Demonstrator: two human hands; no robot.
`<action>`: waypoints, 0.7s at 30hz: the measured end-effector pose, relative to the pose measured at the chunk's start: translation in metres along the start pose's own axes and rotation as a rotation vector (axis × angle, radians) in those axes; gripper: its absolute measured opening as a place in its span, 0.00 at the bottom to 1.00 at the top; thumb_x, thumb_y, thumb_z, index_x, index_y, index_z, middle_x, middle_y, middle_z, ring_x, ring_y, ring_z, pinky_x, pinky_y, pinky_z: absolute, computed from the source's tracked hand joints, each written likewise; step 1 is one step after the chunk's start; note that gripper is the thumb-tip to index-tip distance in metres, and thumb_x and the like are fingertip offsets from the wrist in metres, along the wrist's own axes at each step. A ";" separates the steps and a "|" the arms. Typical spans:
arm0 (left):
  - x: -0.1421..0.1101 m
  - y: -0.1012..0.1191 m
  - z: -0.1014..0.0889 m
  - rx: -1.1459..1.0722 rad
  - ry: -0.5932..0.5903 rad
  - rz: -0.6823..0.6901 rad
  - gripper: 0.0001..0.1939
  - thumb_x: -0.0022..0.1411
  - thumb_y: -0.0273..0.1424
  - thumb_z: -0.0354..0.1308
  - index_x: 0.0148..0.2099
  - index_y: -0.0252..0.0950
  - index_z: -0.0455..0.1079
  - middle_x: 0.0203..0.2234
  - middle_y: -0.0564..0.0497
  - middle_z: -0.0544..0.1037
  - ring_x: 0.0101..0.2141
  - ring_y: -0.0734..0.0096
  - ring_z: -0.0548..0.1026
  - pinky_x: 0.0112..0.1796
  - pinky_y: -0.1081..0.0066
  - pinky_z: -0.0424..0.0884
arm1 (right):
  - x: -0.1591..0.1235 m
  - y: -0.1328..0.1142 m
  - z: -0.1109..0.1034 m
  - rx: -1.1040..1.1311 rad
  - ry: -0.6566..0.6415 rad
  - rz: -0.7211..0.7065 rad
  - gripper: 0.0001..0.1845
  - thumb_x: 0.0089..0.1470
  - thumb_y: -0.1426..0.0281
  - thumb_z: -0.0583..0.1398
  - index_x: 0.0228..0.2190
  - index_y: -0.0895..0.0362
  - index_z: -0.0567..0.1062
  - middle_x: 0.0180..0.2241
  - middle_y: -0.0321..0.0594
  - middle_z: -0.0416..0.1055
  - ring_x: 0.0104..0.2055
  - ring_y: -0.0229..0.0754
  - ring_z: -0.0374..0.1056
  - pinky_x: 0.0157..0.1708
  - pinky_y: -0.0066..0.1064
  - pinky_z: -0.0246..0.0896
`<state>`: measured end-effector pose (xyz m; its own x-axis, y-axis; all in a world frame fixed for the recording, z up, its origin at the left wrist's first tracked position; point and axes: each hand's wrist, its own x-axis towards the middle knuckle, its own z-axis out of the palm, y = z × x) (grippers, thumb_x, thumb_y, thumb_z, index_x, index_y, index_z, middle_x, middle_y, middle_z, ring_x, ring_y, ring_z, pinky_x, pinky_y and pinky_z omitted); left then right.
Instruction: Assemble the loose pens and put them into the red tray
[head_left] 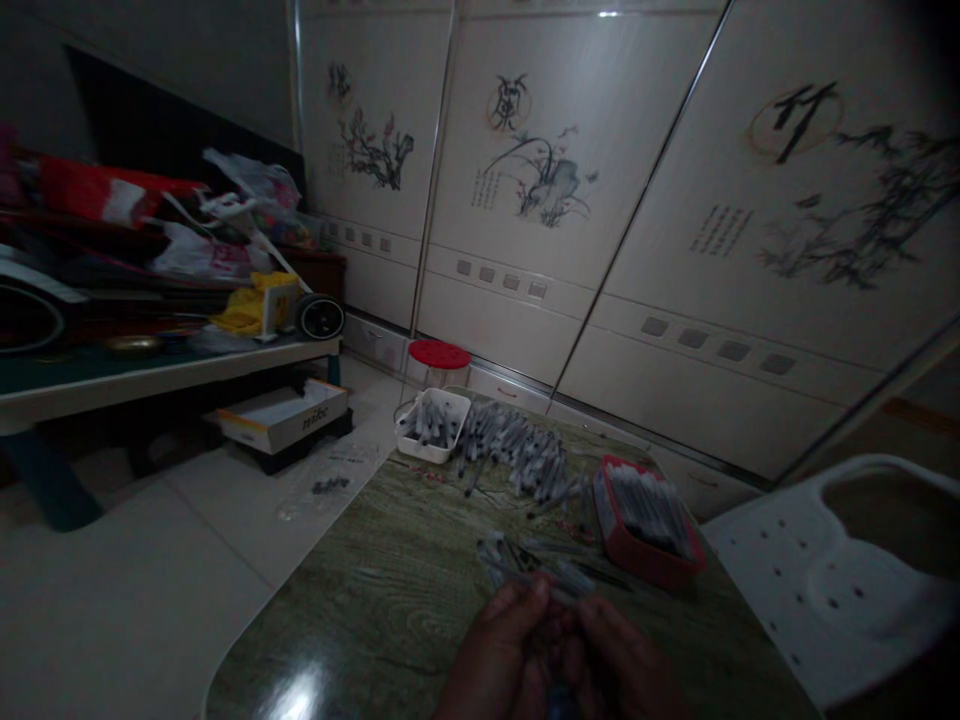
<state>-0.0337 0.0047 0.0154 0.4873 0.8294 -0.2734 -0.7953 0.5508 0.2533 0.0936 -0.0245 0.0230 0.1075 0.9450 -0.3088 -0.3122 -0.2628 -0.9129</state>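
My left hand (495, 640) and my right hand (619, 645) are close together at the near side of the table, fingers closed around a slim, clear pen (559, 590). Dim light and blur hide how many pens are between them. Just beyond my fingers lies a loose bunch of pens (495, 555) with dark ends. To the right of it stands a red basket (652, 565) packed with upright pens. A large heap of clear pens (517, 450) stretches along the far part of the table, beside a white basket (421, 450) that holds more of them.
The wood-patterned table (360, 580) has a rounded left corner. A white plastic chair (832, 590) stands at the right, a red stool (439, 354) behind the table. Left are a shoebox (289, 420) on the floor and a cluttered low table (172, 375). Wardrobe doors (525, 250) close off the back.
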 end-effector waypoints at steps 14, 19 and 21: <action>-0.001 0.006 0.000 0.015 0.209 0.069 0.05 0.67 0.19 0.64 0.36 0.29 0.78 0.27 0.46 0.82 0.27 0.73 0.80 0.33 0.75 0.76 | 0.005 -0.001 -0.022 -0.234 0.141 -0.017 0.32 0.47 0.37 0.68 0.23 0.53 0.73 0.15 0.29 0.65 0.15 0.33 0.56 0.16 0.24 0.49; -0.003 0.019 -0.001 0.029 0.310 0.122 0.06 0.69 0.19 0.61 0.38 0.28 0.77 0.31 0.45 0.82 0.28 0.74 0.81 0.32 0.76 0.77 | 0.009 -0.015 -0.053 -0.683 0.229 -0.222 0.21 0.58 0.49 0.63 0.33 0.54 0.77 0.23 0.34 0.73 0.24 0.41 0.67 0.25 0.30 0.59; -0.002 0.021 -0.004 0.031 0.314 0.134 0.05 0.69 0.19 0.62 0.39 0.29 0.77 0.32 0.46 0.82 0.29 0.74 0.81 0.32 0.76 0.77 | 0.010 -0.015 -0.061 -0.859 0.231 -0.286 0.15 0.59 0.56 0.60 0.35 0.54 0.78 0.27 0.38 0.76 0.30 0.46 0.71 0.30 0.33 0.62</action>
<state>-0.0527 0.0138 0.0181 0.2407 0.8278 -0.5067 -0.8310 0.4455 0.3331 0.1569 -0.0229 0.0168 0.2866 0.9580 -0.0028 0.5500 -0.1670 -0.8183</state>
